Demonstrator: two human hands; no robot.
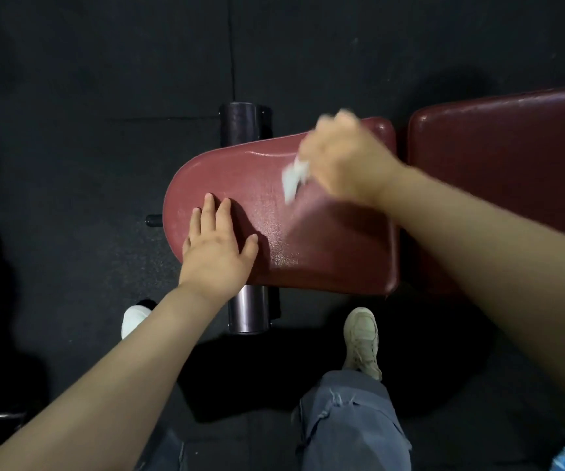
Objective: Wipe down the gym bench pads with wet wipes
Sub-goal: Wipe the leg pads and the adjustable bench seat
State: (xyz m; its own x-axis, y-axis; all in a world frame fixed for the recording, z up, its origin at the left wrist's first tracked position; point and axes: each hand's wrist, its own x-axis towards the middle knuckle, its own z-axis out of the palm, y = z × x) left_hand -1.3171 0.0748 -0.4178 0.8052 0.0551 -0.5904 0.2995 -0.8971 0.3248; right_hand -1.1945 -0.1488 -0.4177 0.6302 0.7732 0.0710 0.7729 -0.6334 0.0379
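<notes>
Wiping of the rounded maroon vinyl seat pad [325, 239] appears to be the step in hand. A crumpled white wet wipe [294, 175] is gripped in the curled fingers of the right hand [345, 158], which is blurred above the far part of the pad; whether the wipe is touching the vinyl cannot be told. The left hand [218, 248] is laid flat on the near rounded end of the pad, fingers straight and slightly spread, seemingly as a brace.

A wet sheen is seen on the vinyl between the two hands, while the patch under and beside the left hand looks duller, so that part is judged still to be done. The next stroke would probably call for the wipe to be drawn toward the left hand, and for that hand to be lifted aside.

The larger maroon vinyl back pad [512, 171] lies beyond the right forearm, separated from the seat by a narrow gap.
</notes>
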